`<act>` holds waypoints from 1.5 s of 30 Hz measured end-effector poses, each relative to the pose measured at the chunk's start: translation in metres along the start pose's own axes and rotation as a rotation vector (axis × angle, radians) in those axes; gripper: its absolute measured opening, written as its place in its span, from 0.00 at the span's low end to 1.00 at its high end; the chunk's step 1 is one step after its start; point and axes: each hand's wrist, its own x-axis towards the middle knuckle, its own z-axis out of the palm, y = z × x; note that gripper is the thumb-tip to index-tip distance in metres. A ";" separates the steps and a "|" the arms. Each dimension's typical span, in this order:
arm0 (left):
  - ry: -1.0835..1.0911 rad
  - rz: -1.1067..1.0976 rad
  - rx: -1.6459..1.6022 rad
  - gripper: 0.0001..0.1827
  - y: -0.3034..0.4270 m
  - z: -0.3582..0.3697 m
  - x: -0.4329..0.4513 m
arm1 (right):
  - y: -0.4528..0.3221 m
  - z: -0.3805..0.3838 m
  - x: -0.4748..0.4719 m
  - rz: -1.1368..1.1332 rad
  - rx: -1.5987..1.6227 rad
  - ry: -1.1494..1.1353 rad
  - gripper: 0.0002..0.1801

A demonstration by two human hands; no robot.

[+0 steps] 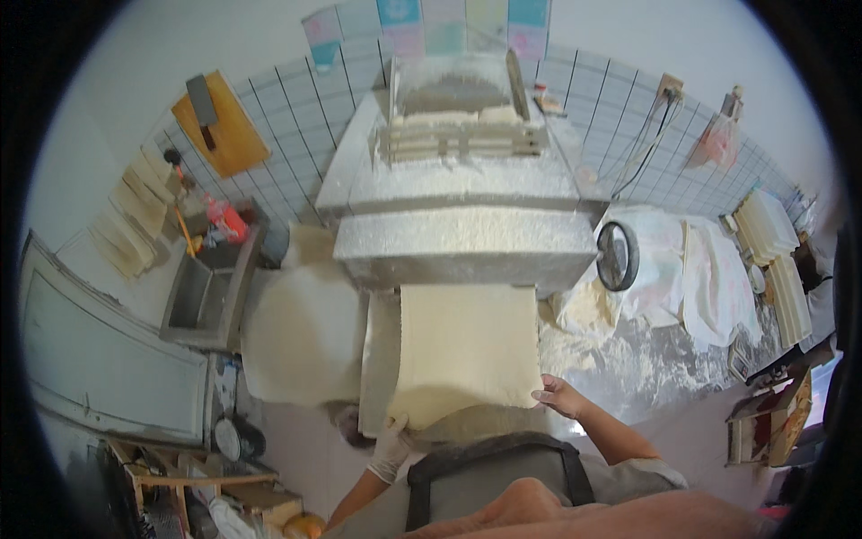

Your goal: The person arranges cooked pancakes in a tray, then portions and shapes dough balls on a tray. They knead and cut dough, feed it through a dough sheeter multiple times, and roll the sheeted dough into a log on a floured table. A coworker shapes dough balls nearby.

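A wide sheet of pale dough [469, 343] hangs out of the metal dough sheeter [465, 232] in front of me. My left hand [394, 441], in a thin pale glove, grips the sheet's near left corner between thumb and fingers. At the near right corner, my right hand [557, 396] pinches the edge; no glove shows on it. The sheet sags a little between both hands, above a metal tray. Flour coats the sheeter's top, and a black handwheel [617, 256] sits on its right side.
Right of the sheeter, a floury metal worktop [626, 364] bears white cloths [717, 283], a bag [589, 310] and plastic trays [766, 226]. At the left stand a large pale rounded covering [303, 337] and a sink [202, 303]. A cleaver [201, 101] hangs by a cutting board [236, 138].
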 end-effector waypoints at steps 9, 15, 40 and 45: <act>-0.132 -0.347 0.512 0.28 -0.013 -0.087 -0.036 | 0.087 -0.029 -0.038 0.359 -0.226 -0.234 0.15; -0.288 -0.020 1.402 0.16 0.054 -0.055 0.099 | 0.053 -0.065 0.061 0.179 -1.278 0.154 0.17; -0.205 -0.007 0.308 0.16 0.098 0.084 0.195 | -0.099 -0.020 0.117 -0.200 -0.034 0.315 0.21; -0.239 0.012 0.449 0.16 0.087 0.065 0.126 | -0.096 -0.002 0.062 -0.107 -0.236 0.213 0.23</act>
